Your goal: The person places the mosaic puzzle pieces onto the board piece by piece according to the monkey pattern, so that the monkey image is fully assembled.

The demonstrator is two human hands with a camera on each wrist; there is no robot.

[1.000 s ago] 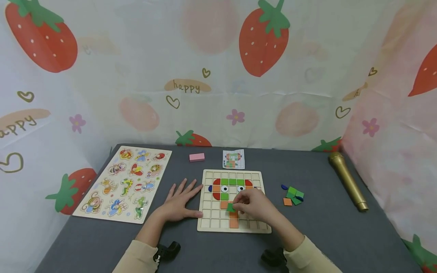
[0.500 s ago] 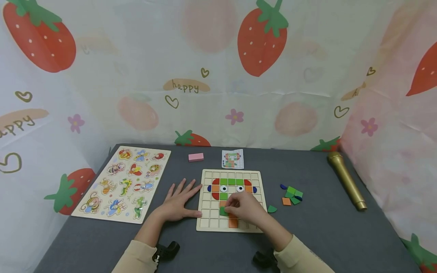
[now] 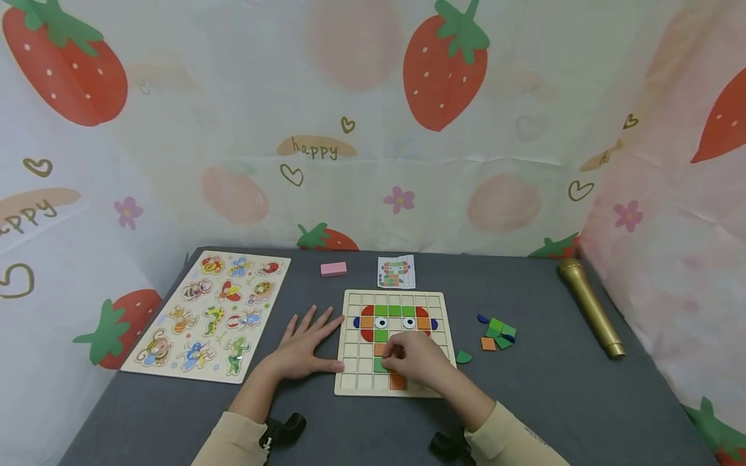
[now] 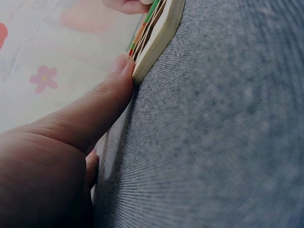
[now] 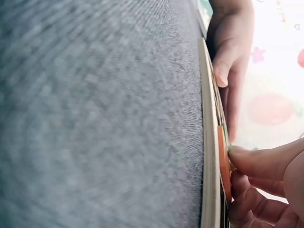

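Note:
My right hand (image 3: 416, 357) is over the lower middle of the wooden grid board (image 3: 357, 382), fingers curled and thumb tip against a green square tile (image 3: 379, 365). That tile lies in line with the grid cells, its right side covered by my fingertips. In the right wrist view, the thumb (image 5: 251, 159) meets the tile's edge beside an orange tile (image 5: 224, 164). My left hand (image 3: 303, 349) lies spread on the table, thumb and forefinger tips at the board's left edge. Red, green, orange and blue pieces with two eye tiles (image 3: 381, 322) form a face on the board.
Right of the board lie a green quarter-round piece (image 3: 463, 357) and a small pile of loose pieces (image 3: 497, 328). Behind it are a pattern card (image 3: 396, 272) and a pink block (image 3: 333, 269). An insect picture board (image 3: 218, 310) is left; a gold microphone-like cylinder (image 3: 591, 309) is far right.
My right hand has carried the green tile left and down onto the grid, uncovering the right blue piece and the green quarter-round. My left hand has stayed at the board's edge.

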